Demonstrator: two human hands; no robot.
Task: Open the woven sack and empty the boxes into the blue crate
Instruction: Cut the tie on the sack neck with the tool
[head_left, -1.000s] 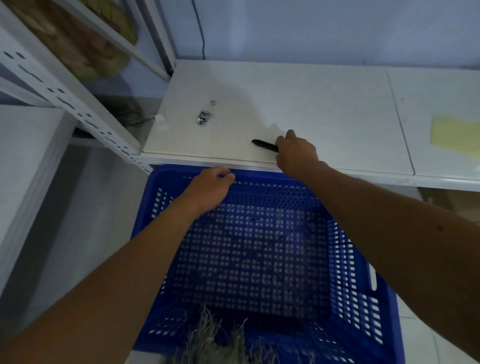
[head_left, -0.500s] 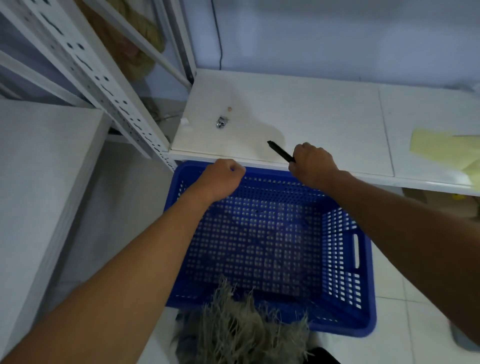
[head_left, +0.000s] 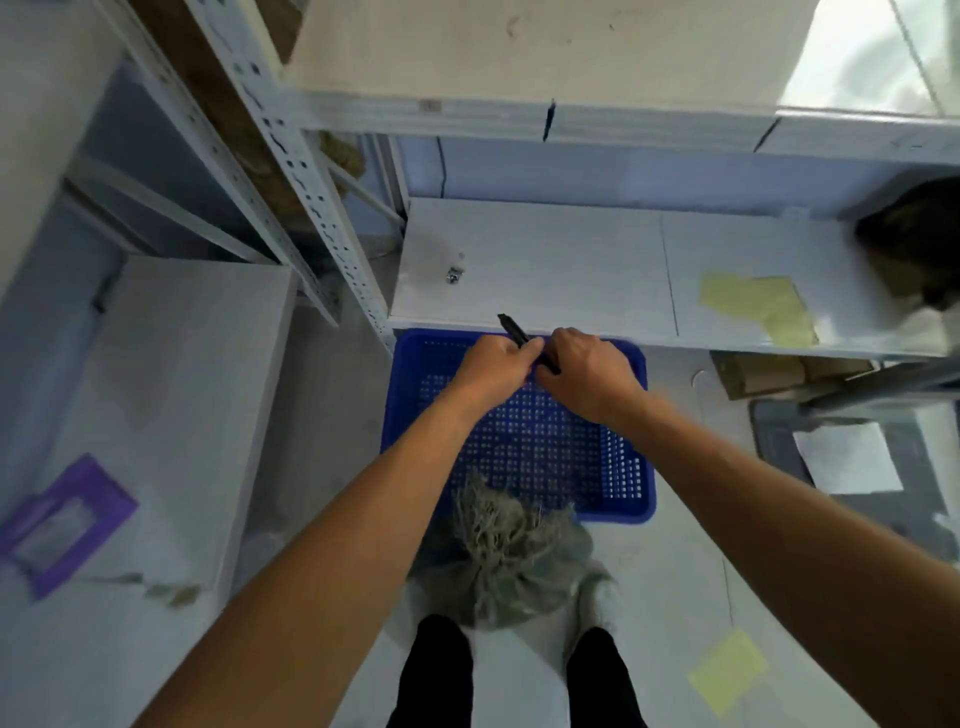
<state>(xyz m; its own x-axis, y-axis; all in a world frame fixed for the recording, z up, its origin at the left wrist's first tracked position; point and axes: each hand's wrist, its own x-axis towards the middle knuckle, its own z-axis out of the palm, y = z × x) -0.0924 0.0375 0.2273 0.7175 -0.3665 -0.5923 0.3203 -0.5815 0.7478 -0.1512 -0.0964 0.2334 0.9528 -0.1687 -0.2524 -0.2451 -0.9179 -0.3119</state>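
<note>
Both arms reach straight out toward 12 o'clock and meet above the far end of the blue crate (head_left: 519, 441). The left hand (head_left: 496, 366) is curled, its fingers closed round the middle of a slim black tool (head_left: 519, 338). The right hand (head_left: 584, 371) is also curled, knuckles up, closed on the tool's near end. The two hands touch. The tool's tip pokes out toward 11 o'clock, over the front edge of the white shelf (head_left: 571, 260).

The crate sits on the floor, its far rim tucked just under the shelf edge. Its mesh bottom shows no boxes. At 6 o'clock from the crate stands the woven sack (head_left: 506, 566), grey-green, its neck bunched shut with a frayed tuft that overlaps the crate's near rim. It stands between the person's feet; dark trouser legs are cut off by the bottom edge.

What kind of tool it is cannot be told; the hands hide most of it. A small metal bit (head_left: 454, 274) lies on the shelf at 11 o'clock, too small to name. At 2 o'clock a dark bundle (head_left: 914, 244) is blurred and cropped by the frame.
</note>
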